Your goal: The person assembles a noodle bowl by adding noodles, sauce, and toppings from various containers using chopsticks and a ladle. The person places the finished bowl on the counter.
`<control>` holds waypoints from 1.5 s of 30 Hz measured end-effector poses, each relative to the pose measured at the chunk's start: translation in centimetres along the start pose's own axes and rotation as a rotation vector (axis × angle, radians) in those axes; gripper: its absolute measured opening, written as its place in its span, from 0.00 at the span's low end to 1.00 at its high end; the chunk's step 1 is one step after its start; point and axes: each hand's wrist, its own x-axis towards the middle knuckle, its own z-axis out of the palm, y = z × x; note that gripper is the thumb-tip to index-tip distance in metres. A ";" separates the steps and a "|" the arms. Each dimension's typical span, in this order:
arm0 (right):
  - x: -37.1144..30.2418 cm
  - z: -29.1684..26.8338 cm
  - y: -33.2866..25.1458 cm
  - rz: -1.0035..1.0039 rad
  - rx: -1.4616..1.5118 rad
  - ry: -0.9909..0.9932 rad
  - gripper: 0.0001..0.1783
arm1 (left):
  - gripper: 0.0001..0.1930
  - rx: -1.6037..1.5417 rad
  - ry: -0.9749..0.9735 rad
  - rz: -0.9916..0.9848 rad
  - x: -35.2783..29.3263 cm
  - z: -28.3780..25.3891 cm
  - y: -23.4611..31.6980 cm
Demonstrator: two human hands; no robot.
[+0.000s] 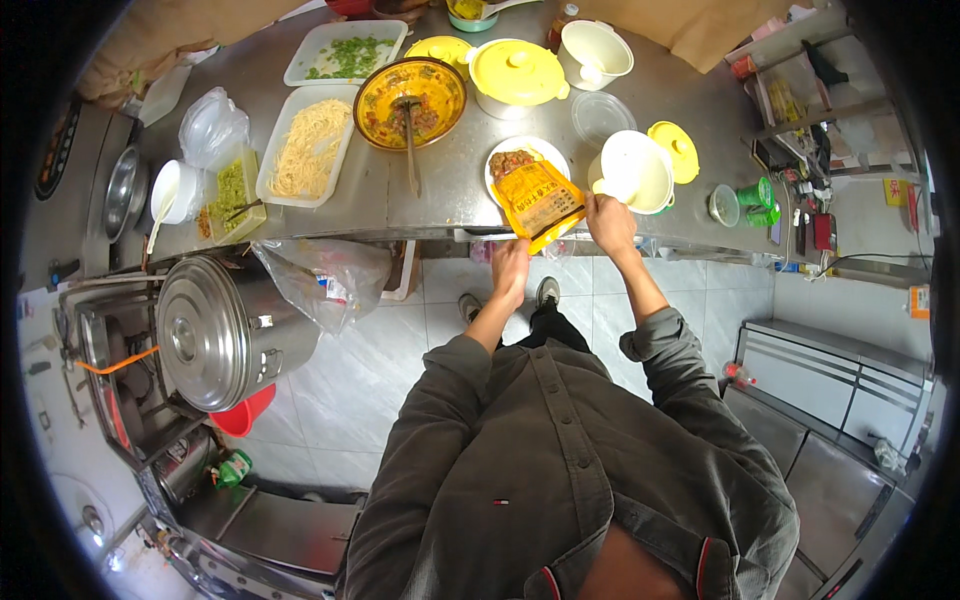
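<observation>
Both my hands hold a yellow-orange food pouch [540, 200] over the near edge of the steel counter [450, 190]. My left hand [510, 265] grips its lower corner, and my right hand [608, 222] grips its right edge. The pouch is tilted over a white plate [508, 152] that carries brownish food. A white bowl [635, 170] stands just right of the pouch, close to my right hand.
The counter carries a patterned bowl of sauce with a ladle [410, 100], trays of noodles [308, 145] and chopped greens [345, 52], a yellow-lidded pot [517, 72] and green cups [757, 195]. A large steel pot [225, 330] stands at left on the tiled floor.
</observation>
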 end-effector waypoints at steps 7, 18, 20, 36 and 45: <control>0.4 -0.6 1.7 -0.001 -0.049 -0.057 0.26 | 0.17 0.015 -0.091 -0.083 -0.5 0.5 -0.8; 4.9 -4.1 -0.7 -0.029 -0.070 -0.092 0.21 | 0.15 -0.222 -0.218 -0.169 -2.5 2.3 2.2; 5.5 -4.4 -1.7 -0.025 -0.109 -0.093 0.21 | 0.15 -0.262 -0.223 -0.184 -2.4 2.5 2.6; 12.3 -7.7 -1.6 -0.194 -0.230 -0.250 0.25 | 0.12 -0.538 -0.332 -0.385 -2.4 9.0 5.1; 13.6 -7.6 -1.4 -0.125 -0.054 -0.214 0.26 | 0.10 -0.604 -0.188 -0.313 -1.8 9.6 8.0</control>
